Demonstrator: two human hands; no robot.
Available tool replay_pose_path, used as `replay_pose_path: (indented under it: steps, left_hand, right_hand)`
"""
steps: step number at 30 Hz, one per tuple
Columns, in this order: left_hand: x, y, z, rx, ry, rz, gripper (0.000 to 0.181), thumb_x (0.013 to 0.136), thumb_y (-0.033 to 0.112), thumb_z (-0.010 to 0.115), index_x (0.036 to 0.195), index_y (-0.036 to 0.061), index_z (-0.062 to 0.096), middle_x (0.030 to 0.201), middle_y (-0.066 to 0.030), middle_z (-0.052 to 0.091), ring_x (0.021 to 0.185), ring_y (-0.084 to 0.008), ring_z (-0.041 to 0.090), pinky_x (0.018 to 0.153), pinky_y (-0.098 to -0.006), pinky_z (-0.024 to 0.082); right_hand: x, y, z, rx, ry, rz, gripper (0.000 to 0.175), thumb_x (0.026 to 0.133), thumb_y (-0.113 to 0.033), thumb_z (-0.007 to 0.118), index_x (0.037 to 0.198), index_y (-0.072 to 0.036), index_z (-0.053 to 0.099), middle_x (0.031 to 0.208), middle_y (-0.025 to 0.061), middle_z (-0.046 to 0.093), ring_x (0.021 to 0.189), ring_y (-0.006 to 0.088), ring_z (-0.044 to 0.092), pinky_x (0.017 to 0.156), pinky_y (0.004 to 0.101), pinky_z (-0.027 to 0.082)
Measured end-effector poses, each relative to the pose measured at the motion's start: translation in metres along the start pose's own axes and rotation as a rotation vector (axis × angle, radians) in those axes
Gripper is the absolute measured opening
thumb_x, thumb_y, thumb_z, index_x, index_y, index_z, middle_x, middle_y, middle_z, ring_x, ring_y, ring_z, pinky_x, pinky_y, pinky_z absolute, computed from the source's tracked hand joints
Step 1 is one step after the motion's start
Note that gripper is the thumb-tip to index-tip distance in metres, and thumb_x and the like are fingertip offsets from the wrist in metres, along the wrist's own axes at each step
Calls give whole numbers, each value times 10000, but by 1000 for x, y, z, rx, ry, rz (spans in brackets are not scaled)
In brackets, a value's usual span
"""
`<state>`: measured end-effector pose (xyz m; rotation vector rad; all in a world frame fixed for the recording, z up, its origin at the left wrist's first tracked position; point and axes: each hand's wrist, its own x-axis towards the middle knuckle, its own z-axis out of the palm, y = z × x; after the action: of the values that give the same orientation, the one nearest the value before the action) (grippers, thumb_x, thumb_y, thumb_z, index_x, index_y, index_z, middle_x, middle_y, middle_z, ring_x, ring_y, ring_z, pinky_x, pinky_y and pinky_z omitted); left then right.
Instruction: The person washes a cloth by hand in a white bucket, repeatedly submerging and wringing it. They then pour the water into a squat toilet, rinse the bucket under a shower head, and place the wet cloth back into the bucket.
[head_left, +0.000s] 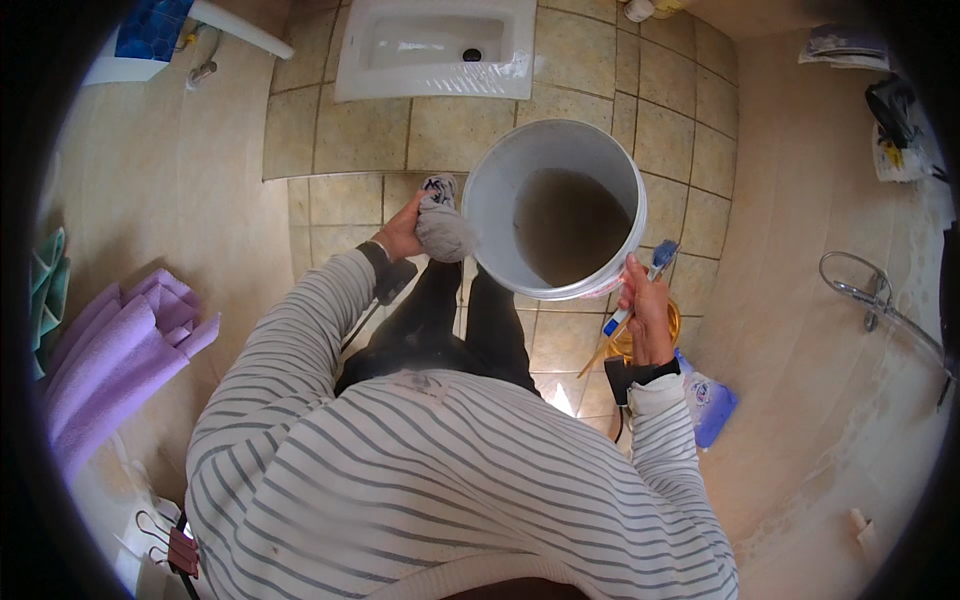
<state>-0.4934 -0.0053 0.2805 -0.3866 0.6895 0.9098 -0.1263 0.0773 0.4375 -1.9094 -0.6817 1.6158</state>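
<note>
My left hand (403, 227) grips a bunched grey cloth (444, 225), which hangs just left of a white plastic bucket (487, 225). Murky brownish water (574, 225) lies in the bottom of the bucket, which is tilted so that its inside faces me. My right hand (649, 311) holds the bucket at its lower right side, with the thumb up near the rim. Beside the right hand are a blue-bristled brush (664, 253) with a white and blue handle and an amber plastic basin (677, 319), partly hidden by that hand and wrist.
A white squat toilet (435, 90) is set in the raised tiled floor (574, 52) ahead, beyond a step edge. Purple towels (135, 352) hang at the left wall. A blue-purple package (716, 409) stands at right, and a shower hose (892, 311) is on the right wall.
</note>
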Motion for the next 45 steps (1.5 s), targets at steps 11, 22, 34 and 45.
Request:
replay_pose_path:
  steps: [11, 22, 34, 45]
  left_hand:
    - [3, 0, 17, -179, -130, 260, 490, 846, 471, 549, 1098, 52, 574, 1041, -107, 635, 996, -267, 591, 955, -422, 426]
    - [-58, 13, 106, 18, -55, 379, 313, 879, 320, 571, 1078, 78, 573, 979, -75, 636, 893, -217, 618, 834, -350, 503]
    - [-158, 82, 135, 48, 284, 678, 312, 863, 318, 574, 1085, 99, 555, 995, -65, 619, 930, -235, 595, 874, -382, 470]
    - [-171, 133, 73, -101, 427, 755, 362, 876, 313, 510, 1187, 129, 523, 1122, -51, 588, 1024, -230, 561, 916, -382, 428]
  right_hand:
    - [26, -52, 9, -36, -202, -9, 261, 846, -309, 657, 805, -71, 557, 604, -37, 476, 431, 37, 345, 389, 199, 287]
    - [105, -28, 5, 193, -356, 95, 354, 875, -412, 590, 882, -58, 593, 642, -17, 502, 436, 31, 337, 361, 178, 278]
    - [167, 26, 213, 248, -621, 312, 364, 891, -473, 533, 812, -118, 551, 603, -29, 461, 402, 42, 317, 353, 196, 285]
    - [89, 86, 321, -342, -603, 108, 261, 848, -227, 569, 945, -3, 478, 594, 61, 520, 373, 133, 427, 331, 288, 338]
